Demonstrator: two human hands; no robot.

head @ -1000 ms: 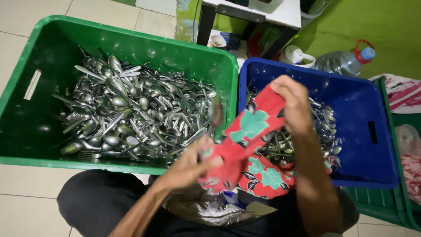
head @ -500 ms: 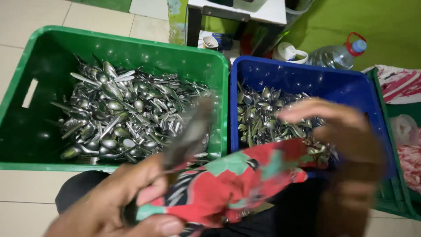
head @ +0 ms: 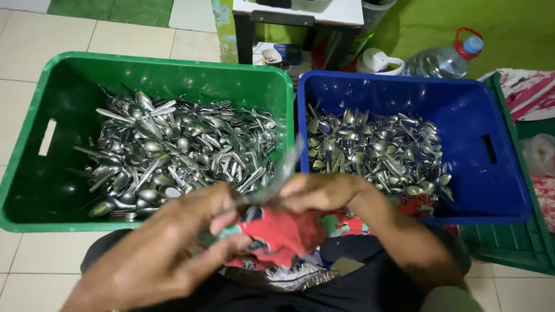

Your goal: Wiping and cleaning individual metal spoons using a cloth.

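My left hand [head: 173, 242] grips a blurred metal utensil [head: 277, 176] whose end points up toward the crates. My right hand [head: 329, 193] holds a red cloth with green patches [head: 283, 231] bunched against the utensil, just above my lap. Both hands meet in front of the gap between a green crate [head: 34, 190] full of spoons and forks and a blue crate [head: 491, 190] holding a smaller pile of spoons [head: 376, 150].
A clear water bottle with a blue cap [head: 445, 58] and a white cup [head: 378, 60] stand behind the blue crate. A small table's legs [head: 245, 37] rise at the back. A darker green crate [head: 509, 248] sits at the right, with red-patterned fabric [head: 529, 92].
My right hand came down from above the blue crate to my lap with the cloth. The cloth went from stretched out to bunched around the utensil. My left hand shifted slightly right.
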